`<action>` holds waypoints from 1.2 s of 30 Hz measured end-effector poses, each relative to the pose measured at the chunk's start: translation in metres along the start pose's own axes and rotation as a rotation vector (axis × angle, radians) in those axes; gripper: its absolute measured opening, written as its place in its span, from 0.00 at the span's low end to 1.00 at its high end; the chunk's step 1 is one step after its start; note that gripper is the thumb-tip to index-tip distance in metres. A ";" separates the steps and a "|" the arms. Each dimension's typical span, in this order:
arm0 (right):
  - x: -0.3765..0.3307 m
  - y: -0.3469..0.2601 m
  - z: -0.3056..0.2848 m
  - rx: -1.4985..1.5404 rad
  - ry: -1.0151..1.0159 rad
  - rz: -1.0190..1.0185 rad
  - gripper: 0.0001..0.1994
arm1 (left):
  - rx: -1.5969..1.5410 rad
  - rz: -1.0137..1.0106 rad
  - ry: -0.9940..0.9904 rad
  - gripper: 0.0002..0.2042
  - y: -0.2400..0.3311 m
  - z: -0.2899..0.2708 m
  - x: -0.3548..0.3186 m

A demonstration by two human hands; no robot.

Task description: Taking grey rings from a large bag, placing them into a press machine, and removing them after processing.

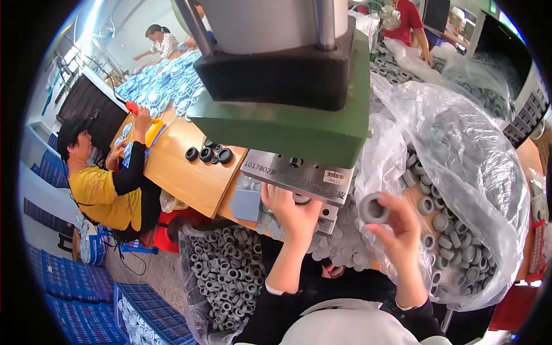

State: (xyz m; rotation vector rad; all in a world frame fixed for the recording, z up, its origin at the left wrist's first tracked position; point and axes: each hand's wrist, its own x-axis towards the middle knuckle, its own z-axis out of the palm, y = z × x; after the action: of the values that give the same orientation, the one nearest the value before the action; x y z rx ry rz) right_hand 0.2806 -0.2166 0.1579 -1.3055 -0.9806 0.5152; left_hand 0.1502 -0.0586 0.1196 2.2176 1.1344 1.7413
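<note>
**A:** ok so where's the grey ring [365,210] at?

**B:** Just right of the steel block [287,171], pinched between thumb and fingers of the right hand [403,231]. The left hand [290,213] is at the block's near edge, fingers bent, can't tell if it's gripping anything.

**A:** Counts?

**B:** One ring in the right hand, one block, one blue-grey box [246,205] just left of it. Maybe six black wheels [225,155] further left. Clear bag [460,126] of rings right of the block, way too many to count lol.
</note>
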 end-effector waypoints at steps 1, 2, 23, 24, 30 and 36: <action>0.004 0.001 0.013 0.011 -0.015 -0.001 0.27 | 0.020 -0.028 -0.085 0.24 0.002 -0.010 -0.002; 0.005 0.000 0.027 0.027 -0.033 -0.002 0.29 | 0.023 -0.022 -0.079 0.24 -0.001 -0.017 -0.009; -0.024 0.019 -0.015 -0.445 0.043 -0.198 0.32 | 0.387 -0.093 -0.692 0.15 -0.205 -0.059 -0.042; -0.038 0.020 -0.041 -0.450 0.158 -0.117 0.30 | 0.314 -0.028 -0.628 0.15 -0.205 -0.058 -0.046; -0.119 0.033 -0.160 -1.127 0.716 0.216 0.14 | 0.402 -0.040 -0.585 0.16 -0.188 -0.050 -0.051; -0.202 0.004 -0.241 -0.999 1.411 0.011 0.05 | 0.271 -0.035 -0.411 0.17 -0.200 -0.062 -0.055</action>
State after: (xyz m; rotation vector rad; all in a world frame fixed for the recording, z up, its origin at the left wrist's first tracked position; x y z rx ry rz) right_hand 0.3756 -0.5117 0.1016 -1.9996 0.0725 -0.9863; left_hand -0.0046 0.0304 -0.0033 2.5260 1.3516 1.0922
